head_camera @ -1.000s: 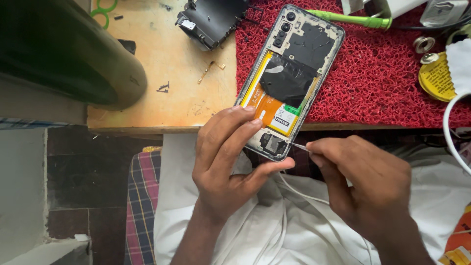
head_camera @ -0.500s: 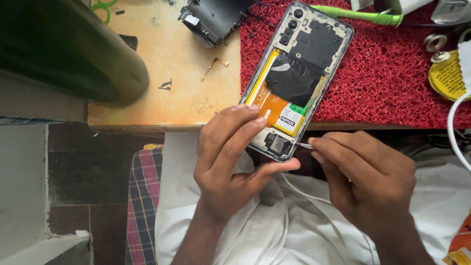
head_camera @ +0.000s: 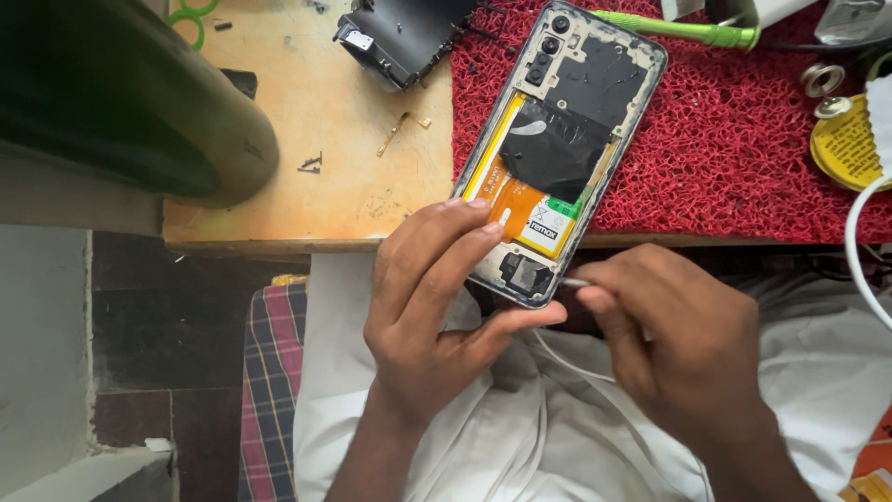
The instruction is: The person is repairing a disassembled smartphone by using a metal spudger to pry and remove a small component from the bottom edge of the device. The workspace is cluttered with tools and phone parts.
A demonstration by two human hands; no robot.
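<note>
Phone (head_camera: 557,149), camera end up-right; left hand (head_camera: 437,307) clasps it, right hand (head_camera: 678,344) pinches tool (head_camera: 574,282).

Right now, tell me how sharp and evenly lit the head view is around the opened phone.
Head view: even, soft light, no hard shadows; the opened phone is sharp, with slight glare on its black film. The left hand is crisp, the right hand slightly soft. The dark cylinder at upper left is blurred and underexposed.

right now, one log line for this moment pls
left hand: holds opened phone at lower end | right hand: thin metal tool at phone's bottom edge | phone: over red mat, back off
</note>
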